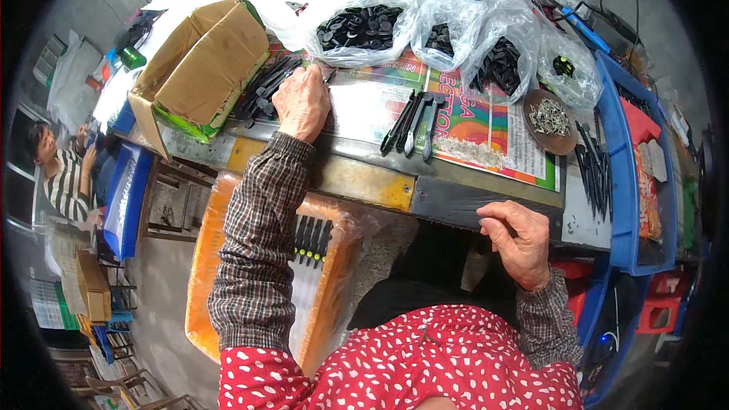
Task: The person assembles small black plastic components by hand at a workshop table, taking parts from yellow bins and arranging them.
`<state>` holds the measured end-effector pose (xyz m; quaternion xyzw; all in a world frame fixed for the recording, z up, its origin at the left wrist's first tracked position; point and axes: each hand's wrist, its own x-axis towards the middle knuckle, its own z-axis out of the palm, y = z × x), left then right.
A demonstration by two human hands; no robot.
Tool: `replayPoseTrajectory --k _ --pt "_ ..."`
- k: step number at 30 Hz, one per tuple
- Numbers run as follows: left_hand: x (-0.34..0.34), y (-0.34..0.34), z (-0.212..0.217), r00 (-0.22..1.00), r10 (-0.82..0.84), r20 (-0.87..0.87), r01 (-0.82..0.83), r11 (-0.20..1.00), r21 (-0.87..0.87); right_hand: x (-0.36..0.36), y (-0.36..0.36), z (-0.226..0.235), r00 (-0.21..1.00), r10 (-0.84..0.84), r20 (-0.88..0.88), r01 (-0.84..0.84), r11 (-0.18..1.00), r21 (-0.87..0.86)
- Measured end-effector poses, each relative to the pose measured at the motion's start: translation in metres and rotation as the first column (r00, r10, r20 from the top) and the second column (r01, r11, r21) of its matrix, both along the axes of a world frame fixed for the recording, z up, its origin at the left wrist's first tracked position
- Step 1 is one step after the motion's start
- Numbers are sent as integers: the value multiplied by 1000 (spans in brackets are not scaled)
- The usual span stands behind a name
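Observation:
My left hand [302, 104] is closed at the far side of the table, next to a pile of long black plastic pieces [266, 91]. A dark tip shows past its fingertips, seemingly one of these pieces; the rest is hidden under the hand. My right hand [519, 241] hovers by the table's front edge, loosely curled, thumb and forefinger apart, with nothing visible in it. Between the hands, several black slender pieces [414, 123] lie side by side on a colourful printed sheet [486, 125].
An open cardboard box [201, 61] stands at left. Clear bags hold black round discs [361, 28] and small black parts [497, 64]. A brown dish [558, 140] of metal screws, more black pieces [594, 171] and a blue bin [619, 205] are at right. An orange crate [209, 281] sits below; a person [64, 175] works far left.

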<state>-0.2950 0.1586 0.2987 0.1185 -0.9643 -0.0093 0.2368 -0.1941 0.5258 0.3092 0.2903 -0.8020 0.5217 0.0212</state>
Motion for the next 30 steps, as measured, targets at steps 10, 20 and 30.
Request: replayPoseTrajectory --k 10,20,30 --pt "37 18 12 970 -151 -189 206 926 318 -5 6 12 996 71 57 -74 996 43" --pt "91 75 24 863 -320 -392 431 60 900 -44 28 33 994 -61 -93 77 981 176" --pt "118 105 17 890 -319 -325 318 -76 945 -128 29 40 900 -46 -432 229 895 382"
